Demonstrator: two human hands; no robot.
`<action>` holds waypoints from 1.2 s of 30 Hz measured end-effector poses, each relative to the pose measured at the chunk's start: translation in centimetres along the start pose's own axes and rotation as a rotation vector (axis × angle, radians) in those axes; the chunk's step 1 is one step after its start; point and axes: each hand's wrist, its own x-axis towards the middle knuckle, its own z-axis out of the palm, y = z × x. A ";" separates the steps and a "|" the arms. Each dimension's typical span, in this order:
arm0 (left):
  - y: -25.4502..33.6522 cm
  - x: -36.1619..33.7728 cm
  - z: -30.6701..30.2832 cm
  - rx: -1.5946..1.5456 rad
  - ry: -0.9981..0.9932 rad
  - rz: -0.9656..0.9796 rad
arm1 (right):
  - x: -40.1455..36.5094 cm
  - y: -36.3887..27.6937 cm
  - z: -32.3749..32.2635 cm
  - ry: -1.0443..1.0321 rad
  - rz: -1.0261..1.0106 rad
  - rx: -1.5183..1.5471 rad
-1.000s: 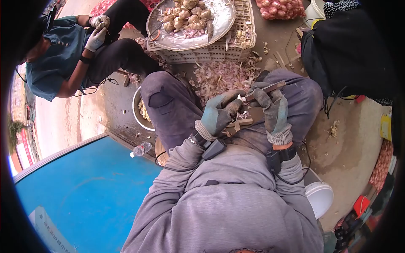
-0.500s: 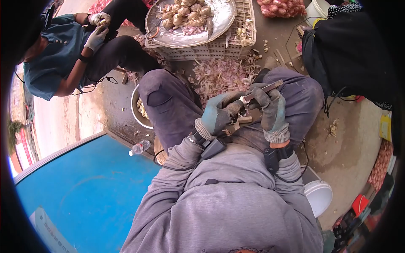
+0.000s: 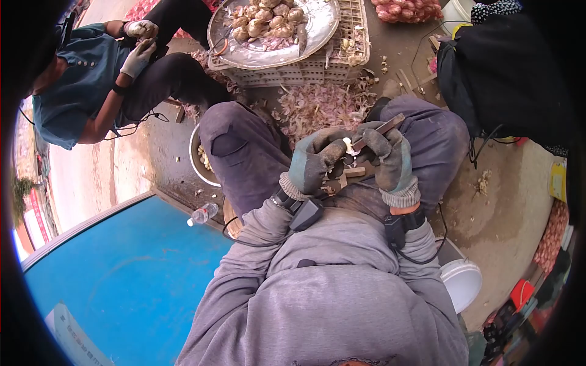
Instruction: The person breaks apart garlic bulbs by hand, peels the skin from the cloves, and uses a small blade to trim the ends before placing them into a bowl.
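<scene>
My left hand (image 3: 318,160), in a grey and teal work glove, is closed on a small white garlic clove (image 3: 349,146), pinched at the fingertips. My right hand (image 3: 386,156), gloved alike, grips a knife (image 3: 389,124) whose flat end points up and to the right. Its other end is hidden among my fingers beside the clove. Both hands meet above my lap, their fingertips close together. Below them lies a small piece of wood (image 3: 354,172). Pink and white garlic skins (image 3: 323,110) cover the ground between my legs.
Ahead, a round metal tray (image 3: 293,55) with garlic bulbs (image 3: 268,19) rests on a plastic crate (image 3: 317,73). A bowl (image 3: 196,161) of peeled cloves stands left of my knee. A co-worker in white gloves (image 3: 139,56) sits at left. A bottle (image 3: 204,213) lies near the blue board (image 3: 140,262).
The clove shows more plainly between my hands, and my left fingers have shifted around it. The knife has tilted slightly in my right hand.
</scene>
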 end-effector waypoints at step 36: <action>1.2 -0.4 0.4 -0.105 -0.056 -0.286 | 0.2 -1.1 -1.1 0.018 0.018 -0.095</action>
